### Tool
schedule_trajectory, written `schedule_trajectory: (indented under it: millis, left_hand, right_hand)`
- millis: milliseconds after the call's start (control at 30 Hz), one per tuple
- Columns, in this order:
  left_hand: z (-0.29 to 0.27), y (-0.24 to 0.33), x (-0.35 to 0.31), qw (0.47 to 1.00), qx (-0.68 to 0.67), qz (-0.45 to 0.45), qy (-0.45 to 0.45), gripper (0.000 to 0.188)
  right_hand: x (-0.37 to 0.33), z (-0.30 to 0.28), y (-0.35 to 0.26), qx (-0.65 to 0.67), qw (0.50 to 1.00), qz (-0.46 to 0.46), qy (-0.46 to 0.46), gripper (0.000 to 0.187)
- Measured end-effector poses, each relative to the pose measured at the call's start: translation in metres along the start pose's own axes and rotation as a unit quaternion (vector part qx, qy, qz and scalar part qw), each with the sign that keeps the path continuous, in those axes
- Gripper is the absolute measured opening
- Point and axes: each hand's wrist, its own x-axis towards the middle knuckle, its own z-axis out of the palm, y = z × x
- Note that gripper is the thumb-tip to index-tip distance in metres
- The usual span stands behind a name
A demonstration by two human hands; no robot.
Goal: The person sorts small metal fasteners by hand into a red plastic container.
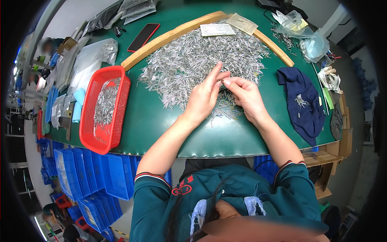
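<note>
A broad heap of short, thin metal pins (181, 60) covers the middle of the green table (189, 139). Above the near part of this heap, my left hand (202, 97) and my right hand (248, 100) meet at their fingertips. On the right hand, thumb and forefinger are pinched together. The left hand's forefinger points up and away, while its thumb and other fingers close toward the right fingertips. Whatever lies between them is too small to make out, though a thin sliver seems to show there.
A red perforated basket (125, 94) holding more pins stands left. Wooden strips (169, 36) edge the heap's far side, with paper cards (217, 29) on top. A phone (144, 37) lies behind. Navy cloth (300, 101) with pins lies right; blue bins (117, 173) sit below left.
</note>
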Motion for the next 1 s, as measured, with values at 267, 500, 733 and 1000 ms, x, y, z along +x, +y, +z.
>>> schedule_trajectory:
  millis: [267,500,733,1000]
  left_hand:
    - [0.004,0.009,-0.002,0.993,0.099,0.057,-0.023,0.059]
    - [-0.006,0.004,0.003,0.995,-0.081,-0.043,-0.05,0.05]
    - [-0.05,-0.014,0.005,0.904,0.397,-0.071,-0.14,0.082]
    - [-0.028,-0.021,0.011,0.89,0.449,0.03,-0.069,0.036]
  right_hand:
    - [0.005,-0.004,0.011,-0.148,0.978,-0.145,0.003,0.019]
    - [0.009,-0.017,-0.004,0.294,0.939,0.15,-0.093,0.014]
    - [0.011,-0.021,-0.008,0.413,0.889,0.177,-0.087,0.015]
    - [0.012,-0.023,-0.001,0.369,0.911,0.164,-0.078,0.026]
